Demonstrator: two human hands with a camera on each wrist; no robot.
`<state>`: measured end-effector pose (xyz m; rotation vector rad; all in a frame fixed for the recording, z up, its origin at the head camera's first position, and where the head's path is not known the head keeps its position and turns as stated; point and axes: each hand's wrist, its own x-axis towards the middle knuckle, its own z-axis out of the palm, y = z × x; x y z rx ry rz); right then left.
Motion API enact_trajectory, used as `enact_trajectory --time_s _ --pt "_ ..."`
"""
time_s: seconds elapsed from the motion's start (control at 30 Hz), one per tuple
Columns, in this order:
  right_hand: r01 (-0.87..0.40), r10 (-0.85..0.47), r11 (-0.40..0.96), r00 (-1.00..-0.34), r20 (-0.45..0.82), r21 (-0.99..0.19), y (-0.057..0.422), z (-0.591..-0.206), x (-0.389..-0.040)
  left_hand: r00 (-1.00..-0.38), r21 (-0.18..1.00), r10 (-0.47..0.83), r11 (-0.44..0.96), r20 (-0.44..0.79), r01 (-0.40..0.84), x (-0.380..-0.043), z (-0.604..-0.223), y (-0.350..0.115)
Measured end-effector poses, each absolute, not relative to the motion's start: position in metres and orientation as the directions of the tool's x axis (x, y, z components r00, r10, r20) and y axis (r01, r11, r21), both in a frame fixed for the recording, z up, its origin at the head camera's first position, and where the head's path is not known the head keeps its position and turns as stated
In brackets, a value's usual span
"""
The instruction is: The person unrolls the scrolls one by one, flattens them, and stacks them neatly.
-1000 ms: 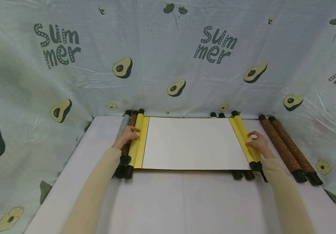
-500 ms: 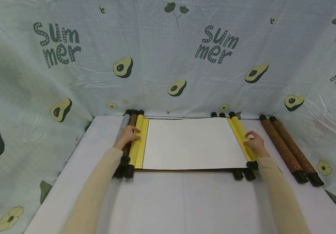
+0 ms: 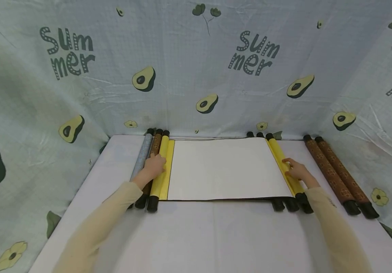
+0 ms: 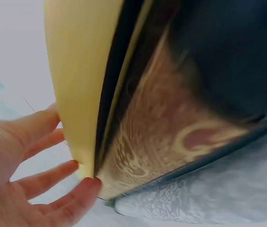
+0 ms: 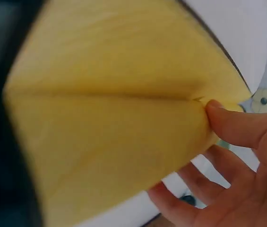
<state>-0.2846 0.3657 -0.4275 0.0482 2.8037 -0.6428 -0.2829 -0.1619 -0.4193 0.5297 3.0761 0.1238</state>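
Note:
A blank white scroll [image 3: 223,167] lies spread across the table, yellow at both ends, with black knobs on its rollers. In the head view my left hand [image 3: 154,167] lies over its left yellow roller [image 3: 157,182]. The left wrist view shows the thumb and fingertips [image 4: 88,187] around that roller, close to a brown patterned roll [image 4: 157,113]. At the other end my right hand [image 3: 299,172] grips the right yellow roller [image 3: 277,151]. Its thumb presses the yellow surface while the fingers reach around the outer edge in the right wrist view.
Left of the scroll lie the brown roll and a grey-blue roll [image 3: 143,151]. Two brown patterned rolls [image 3: 330,170] lie on the right. Black knobs [image 3: 277,204] of other rollers stick out beneath the paper. A printed cloth [image 3: 182,45] hangs behind the white table [image 3: 196,239].
My left hand has come slightly nearer and lower over the roller. The brown roll's near end has shifted toward the front. On the right, the flat yellow strip beside the roller has narrowed.

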Motion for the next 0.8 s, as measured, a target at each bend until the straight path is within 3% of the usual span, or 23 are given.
enact_trajectory --time_s 0.17,0.33,0.53,0.8 --pt "-0.029 -0.135 0.952 -0.933 -0.334 -0.303 0.367 -0.425 -0.258 -0.892 -0.026 0.451 0.892 -0.009 0.451 -0.241 -0.425 -0.166" --pt "-0.09 -0.174 0.968 -0.912 -0.372 -0.234 0.369 -0.418 -0.215 -0.869 0.015 0.494 0.869 -0.013 0.494 -0.197 -0.432 -0.177" --pt "-0.108 -0.2 0.952 -0.926 -0.319 -0.285 0.372 -0.418 -0.172 -0.885 0.064 0.465 0.883 0.015 0.465 -0.167 -0.434 -0.182" --pt "-0.068 -0.18 0.931 -0.941 -0.288 -0.36 0.368 -0.427 -0.159 -0.911 0.091 0.4 0.908 0.097 0.409 -0.155 -0.441 -0.18"
